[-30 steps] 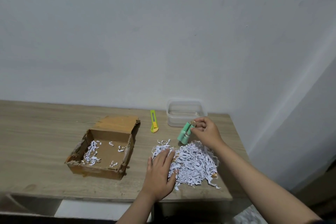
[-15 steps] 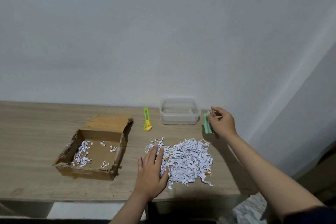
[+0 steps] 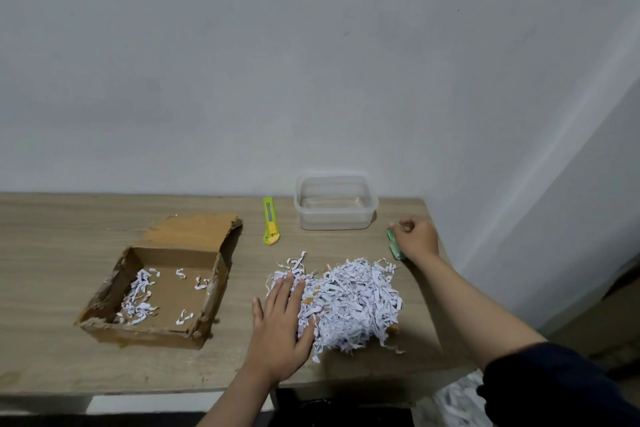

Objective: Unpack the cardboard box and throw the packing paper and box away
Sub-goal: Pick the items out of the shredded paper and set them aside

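Unpacking step: right hand (image 3: 415, 239) grip curled on green item (image 3: 394, 247) at table's (image 3: 52, 253) 2 o'clock. Left hand (image 3: 282, 319) spread flat on shredded paper (image 3: 349, 302). Cardboard box (image 3: 162, 284) at 9 o'clock, scraps inside. Next: likely release, gather paper.

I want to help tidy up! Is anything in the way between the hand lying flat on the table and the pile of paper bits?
Nothing visible. The left hand already lies flat against the shredded paper pile, fingertips touching its edge.
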`<state>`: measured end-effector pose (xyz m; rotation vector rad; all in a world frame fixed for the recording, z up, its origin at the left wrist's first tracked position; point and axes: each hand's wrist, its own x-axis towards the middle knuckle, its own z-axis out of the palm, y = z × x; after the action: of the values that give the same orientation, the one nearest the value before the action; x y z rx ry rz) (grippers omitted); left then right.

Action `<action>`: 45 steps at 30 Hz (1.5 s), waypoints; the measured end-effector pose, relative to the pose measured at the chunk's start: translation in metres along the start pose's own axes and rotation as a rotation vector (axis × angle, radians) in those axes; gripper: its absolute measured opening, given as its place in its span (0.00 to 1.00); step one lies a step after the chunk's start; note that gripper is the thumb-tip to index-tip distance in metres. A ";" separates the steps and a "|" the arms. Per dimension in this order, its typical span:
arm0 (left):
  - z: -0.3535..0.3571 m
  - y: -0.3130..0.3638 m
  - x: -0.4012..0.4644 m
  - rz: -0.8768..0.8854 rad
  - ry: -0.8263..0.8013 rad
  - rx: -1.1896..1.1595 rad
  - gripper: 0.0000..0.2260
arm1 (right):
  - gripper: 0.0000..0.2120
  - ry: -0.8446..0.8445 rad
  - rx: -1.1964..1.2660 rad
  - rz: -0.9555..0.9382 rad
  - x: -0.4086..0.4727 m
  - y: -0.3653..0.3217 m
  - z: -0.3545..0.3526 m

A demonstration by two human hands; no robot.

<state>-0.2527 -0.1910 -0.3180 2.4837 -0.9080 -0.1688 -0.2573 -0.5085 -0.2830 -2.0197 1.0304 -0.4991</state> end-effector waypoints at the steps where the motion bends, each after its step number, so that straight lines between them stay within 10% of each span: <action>1: 0.001 0.000 0.000 0.001 0.003 -0.003 0.30 | 0.14 -0.007 -0.008 -0.003 -0.001 -0.001 -0.001; 14: 0.000 -0.001 -0.007 0.108 0.140 -0.056 0.33 | 0.10 -0.253 -0.146 -0.721 -0.179 -0.022 -0.001; 22: -0.006 -0.001 -0.015 0.308 0.062 -0.022 0.24 | 0.17 -0.365 -0.547 -0.659 -0.176 -0.003 0.000; 37: -0.046 -0.003 0.026 0.248 -0.105 -0.152 0.35 | 0.14 -0.161 -0.339 -0.661 -0.165 -0.021 -0.009; 45: -0.035 0.004 0.029 0.250 -0.034 -0.101 0.24 | 0.16 -0.408 -0.433 -0.643 -0.157 -0.044 0.015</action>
<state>-0.2225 -0.1981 -0.2839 2.2578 -1.1839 -0.1686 -0.3191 -0.3589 -0.2559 -2.6982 0.2302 -0.1656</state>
